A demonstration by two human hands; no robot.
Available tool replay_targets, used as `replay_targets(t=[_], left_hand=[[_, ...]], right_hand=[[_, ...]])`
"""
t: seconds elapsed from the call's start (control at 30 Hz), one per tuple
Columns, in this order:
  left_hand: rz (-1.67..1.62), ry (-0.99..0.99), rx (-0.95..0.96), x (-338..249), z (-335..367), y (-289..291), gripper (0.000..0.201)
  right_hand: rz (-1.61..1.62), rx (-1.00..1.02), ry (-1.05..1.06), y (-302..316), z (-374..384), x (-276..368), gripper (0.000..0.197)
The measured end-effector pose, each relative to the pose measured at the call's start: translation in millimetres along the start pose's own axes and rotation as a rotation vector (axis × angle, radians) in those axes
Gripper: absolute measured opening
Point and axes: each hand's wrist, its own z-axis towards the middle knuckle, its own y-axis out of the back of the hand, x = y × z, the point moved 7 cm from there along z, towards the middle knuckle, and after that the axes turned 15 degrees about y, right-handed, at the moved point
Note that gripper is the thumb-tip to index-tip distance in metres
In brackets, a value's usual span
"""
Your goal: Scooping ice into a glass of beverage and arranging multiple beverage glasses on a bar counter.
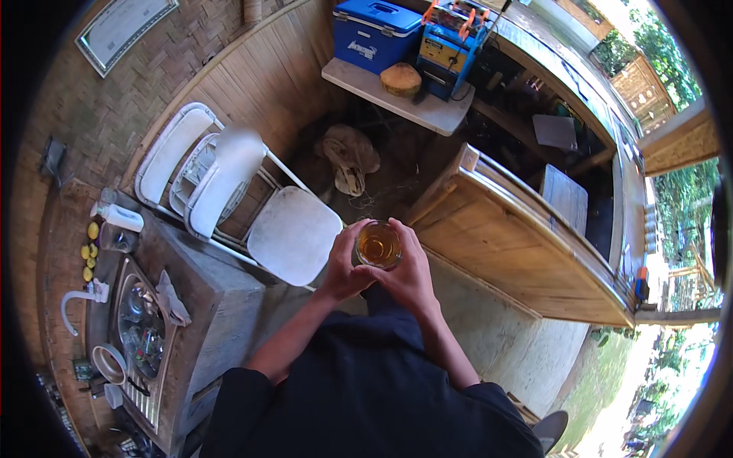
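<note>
Between both palms I hold a glass (379, 245) of amber liquid, upright, its rim facing up toward me. My left hand (346, 263) wraps its left side, and my right hand (409, 267) wraps the right side, with the thumbs on the near side. The glass is held out in front of my dark shirt, above the floor. Beyond it to the left, a folding chair with a white seat (295, 234) stands closest to my hands. The underside of the glass is hidden.
On the left is a sink (141, 336) full of dishes, set in a counter (229, 294). A wooden bar counter (504, 244) runs along the right. Ahead, a white table (359, 85) carries a blue cooler (374, 34) and a coconut-like husk (401, 79). A sack (347, 156) lies below.
</note>
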Motion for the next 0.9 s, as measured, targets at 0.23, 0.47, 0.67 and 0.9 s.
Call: replay_targets(t=[0.23,0.47,0.67,0.9], left_hand=[[-0.040,0.054,-0.084,6.7,120.9,-6.4,0.093],[-0.125,0.145,-0.093,35.5,235.1,-0.7,0.090],[-0.083,0.133,-0.174,58.8,327.9,25.2,0.088],[-0.072,0.134,-0.201,98.2,424.2,61.1,0.087]], right_hand=[[0.031,0.105,0.098,32.0,124.5,-42.7,0.106],[0.359,-0.022,-0.071,39.4,218.1,-118.3,0.079],[0.387,-0.099,-0.173,24.0,289.8,-184.8,0.060],[0.469,-0.109,-0.306,-5.3,388.3,-242.6,0.054]])
